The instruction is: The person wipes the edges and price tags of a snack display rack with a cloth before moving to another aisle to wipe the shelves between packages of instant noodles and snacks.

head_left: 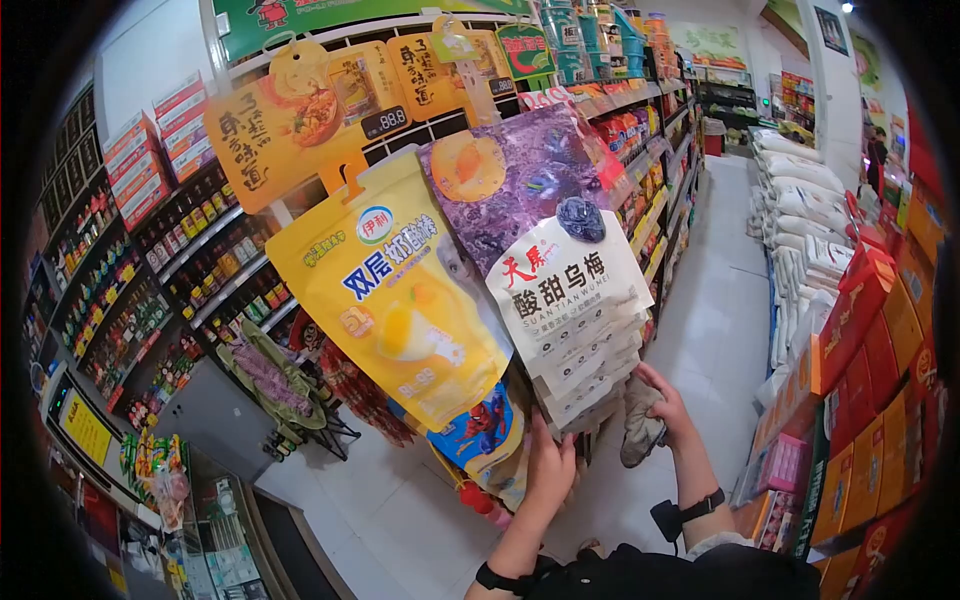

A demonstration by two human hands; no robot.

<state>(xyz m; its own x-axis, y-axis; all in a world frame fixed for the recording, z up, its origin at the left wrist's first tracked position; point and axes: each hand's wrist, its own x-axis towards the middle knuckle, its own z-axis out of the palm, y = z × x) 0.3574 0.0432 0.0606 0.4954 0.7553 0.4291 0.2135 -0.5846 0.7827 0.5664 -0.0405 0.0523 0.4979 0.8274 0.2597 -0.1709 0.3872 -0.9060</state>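
A stack of purple and white plum packets [565, 285] hangs on the rack in front of me. Left of it hangs a yellow pouch [395, 290], with a blue packet [480, 435] showing below. My left hand [550, 465] is at the lower end of the plum packets, its fingers partly hidden behind them. My right hand [668, 402] grips a crumpled grey cloth [640, 425] beside the stack's lower right edge. Both wrists wear black bands.
Orange header cards [300, 115] top the rack. Shelves of bottles [205, 255] stand at the left, near a folded stroller [275, 385]. White sacks [805, 205] line the aisle [700, 250]; red and orange boxes [880, 380] are stacked at the right.
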